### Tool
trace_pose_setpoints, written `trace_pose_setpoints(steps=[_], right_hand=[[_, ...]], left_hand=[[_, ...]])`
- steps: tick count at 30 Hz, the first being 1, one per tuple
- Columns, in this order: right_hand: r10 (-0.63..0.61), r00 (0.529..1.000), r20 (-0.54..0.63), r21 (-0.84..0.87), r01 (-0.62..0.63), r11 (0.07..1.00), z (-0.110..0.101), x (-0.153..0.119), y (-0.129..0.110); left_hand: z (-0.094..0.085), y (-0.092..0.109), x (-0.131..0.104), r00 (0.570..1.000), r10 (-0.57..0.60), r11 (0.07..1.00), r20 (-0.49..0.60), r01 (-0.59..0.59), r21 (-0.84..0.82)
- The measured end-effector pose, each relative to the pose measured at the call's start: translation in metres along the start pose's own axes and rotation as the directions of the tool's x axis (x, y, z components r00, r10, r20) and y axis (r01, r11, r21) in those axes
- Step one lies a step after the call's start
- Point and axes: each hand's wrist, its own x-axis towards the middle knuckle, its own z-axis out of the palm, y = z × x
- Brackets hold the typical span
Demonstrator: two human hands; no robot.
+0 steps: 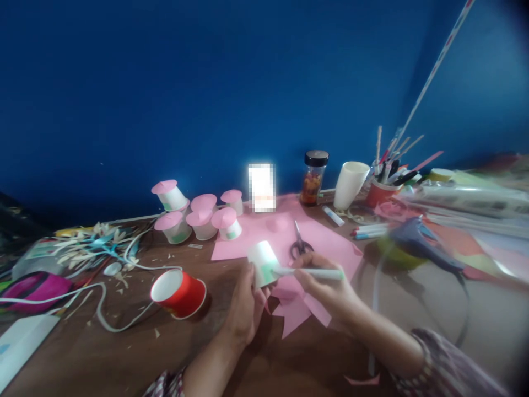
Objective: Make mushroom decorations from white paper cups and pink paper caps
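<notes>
Head view, and here you are with the small white-and-green cup (262,259) mid-table, the fingers of your left hand (244,303) curled snugly around it. Your right hand (320,284) has thumb and fingers pinched on a white pen (324,273), its tip right at the cup's side; whether it touches, you can't tell. Just beyond lie the scissors (301,248) on a pink sheet (235,245), pink scraps (293,311) sit below your hands, a red cup (182,292) rests near left, and pink-topped cups (202,218) cluster far left.
</notes>
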Motion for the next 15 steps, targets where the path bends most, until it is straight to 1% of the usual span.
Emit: trace_pose_setpoints(steps=[2, 6, 8, 11, 15], right_hand=[[-0.007, 1.0, 0.007, 0.002, 0.007, 1.0, -0.0001, -0.0012, -0.0002], [-0.009, 0.999, 0.04, -0.004, 0.01, 1.0, -0.0008, -0.0028, 0.0029], [-0.01, 1.0, 0.024, 0.014, 0.01, 1.0, -0.0012, -0.0025, 0.0052], [-0.01, 1.0, -0.006, 0.037, 0.01, 0.999, -0.0015, -0.0022, 0.0075], [-0.029, 0.999, 0.042, 0.007, 0.029, 1.0, -0.0016, -0.0031, 0.0073]], left_hand=[[0.0007, 0.0, -0.001, 1.0, 0.008, 1.0, 0.015, -0.008, -0.003], [0.0012, 0.0003, -0.0023, 0.995, 0.054, 0.999, 0.081, -0.055, 0.002], [0.0006, 0.0002, -0.002, 0.996, 0.053, 0.999, 0.075, -0.053, 0.009], [-0.0004, -0.0001, -0.0015, 0.999, 0.037, 0.999, 0.029, -0.038, 0.025], [-0.0003, -0.0002, -0.0021, 0.999, 0.015, 1.0, 0.035, -0.015, 0.003]])
